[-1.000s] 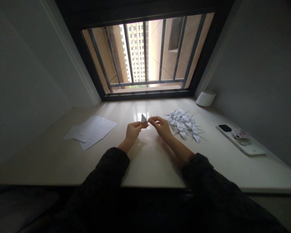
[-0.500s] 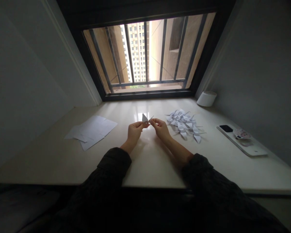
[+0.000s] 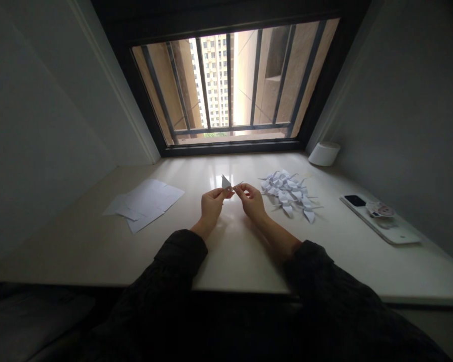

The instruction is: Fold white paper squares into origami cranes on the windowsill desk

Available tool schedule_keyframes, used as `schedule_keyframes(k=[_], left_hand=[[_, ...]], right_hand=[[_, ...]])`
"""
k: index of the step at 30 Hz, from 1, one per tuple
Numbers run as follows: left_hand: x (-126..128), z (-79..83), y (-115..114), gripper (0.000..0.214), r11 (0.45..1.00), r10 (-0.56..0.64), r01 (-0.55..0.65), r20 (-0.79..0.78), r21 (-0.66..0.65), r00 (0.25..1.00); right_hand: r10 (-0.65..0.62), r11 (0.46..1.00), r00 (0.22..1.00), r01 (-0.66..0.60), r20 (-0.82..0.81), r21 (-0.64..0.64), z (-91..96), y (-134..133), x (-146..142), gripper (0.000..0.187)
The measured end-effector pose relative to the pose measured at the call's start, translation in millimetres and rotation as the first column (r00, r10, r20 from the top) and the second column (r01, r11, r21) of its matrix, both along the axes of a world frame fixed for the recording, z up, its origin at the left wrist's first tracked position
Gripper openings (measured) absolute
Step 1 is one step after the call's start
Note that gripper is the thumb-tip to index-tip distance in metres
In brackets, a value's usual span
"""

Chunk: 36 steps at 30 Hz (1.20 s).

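Observation:
Between my two hands, above the white sill, is a small folded paper crane (image 3: 226,182). My left hand (image 3: 212,202) pinches its body from the left, with a pointed grey-white flap standing up over the fingertips. From the other side, my right hand (image 3: 251,199) pinches its thin pointed end between thumb and forefinger. Both hands are closed, and the fingers cover the lower part of the fold. Just to the right of my right hand lies a pile of finished white paper cranes (image 3: 287,191), heaped over one another.
Loose white paper sheets (image 3: 154,198) overlap on the left of the sill (image 3: 241,271). A white phone (image 3: 381,221) with a round grip lies at the right. Behind it, a white cylinder (image 3: 324,154) stands by the wall. A barred window (image 3: 230,85) closes off the back.
The crane's thin end at my right fingertips now points lower and further right. Both hands keep their pinch. The whole view has shifted slightly.

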<state>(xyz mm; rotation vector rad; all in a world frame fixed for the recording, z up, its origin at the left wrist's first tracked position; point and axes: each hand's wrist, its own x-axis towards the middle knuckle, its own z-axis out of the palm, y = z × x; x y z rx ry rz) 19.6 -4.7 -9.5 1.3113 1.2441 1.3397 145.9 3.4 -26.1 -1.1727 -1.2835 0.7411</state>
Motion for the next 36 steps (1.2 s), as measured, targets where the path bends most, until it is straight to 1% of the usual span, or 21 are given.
schedule_keyframes(k=[2,5,7,9,13,16,21,26,31,36], left_hand=[[0.7,0.8,-0.2,0.037,1.0,0.021,-0.021,-0.012,0.012,1.0],[0.2,1.4,0.6,0.035,0.998,0.055,-0.055,-0.018,0.027,0.998],[-1.2,1.2,1.9,0.033,0.997,0.073,-0.073,-0.016,0.033,0.997],[-2.8,0.9,3.3,0.032,0.996,0.084,-0.083,-0.012,0.039,0.996],[-4.7,1.9,4.0,0.029,0.997,0.067,-0.066,-0.018,0.047,0.998],[-4.9,4.8,2.2,0.027,0.998,0.042,-0.041,-0.037,0.044,0.998],[-6.3,7.7,0.8,0.027,0.998,0.028,-0.024,-0.076,0.054,0.997],[-8.6,4.5,4.2,0.032,0.998,-0.001,0.007,-0.101,0.06,0.995],[-10.6,1.3,7.2,0.036,0.999,-0.038,0.04,-0.092,0.023,0.995],[-11.8,0.2,8.4,0.035,0.999,-0.041,0.042,-0.099,0.015,0.994]], right_hand=[[0.025,1.0,0.999,-0.025,-0.025,-0.005,0.3,0.6,0.8,0.025],[0.109,0.994,0.991,-0.11,-0.074,-0.018,1.9,3.5,5.7,0.026],[0.13,0.991,0.989,-0.132,-0.073,-0.018,4.1,6.2,11.5,0.027],[0.12,0.993,0.992,-0.12,-0.029,0.013,6.8,8.7,18.1,0.026],[0.11,0.982,0.986,-0.127,0.126,0.138,10.8,10.8,27.0,0.026],[0.096,0.976,0.98,-0.127,0.172,0.179,12.1,10.0,28.6,0.021],[0.097,0.972,0.973,-0.138,0.21,0.19,14.3,8.1,29.4,0.02],[0.108,0.968,0.966,-0.157,0.236,0.198,14.8,8.4,30.8,0.018],[0.136,0.966,0.963,-0.181,0.234,0.185,14.0,10.1,32.2,0.018],[0.135,0.964,0.96,-0.184,0.245,0.194,13.4,12.1,33.6,0.018]])
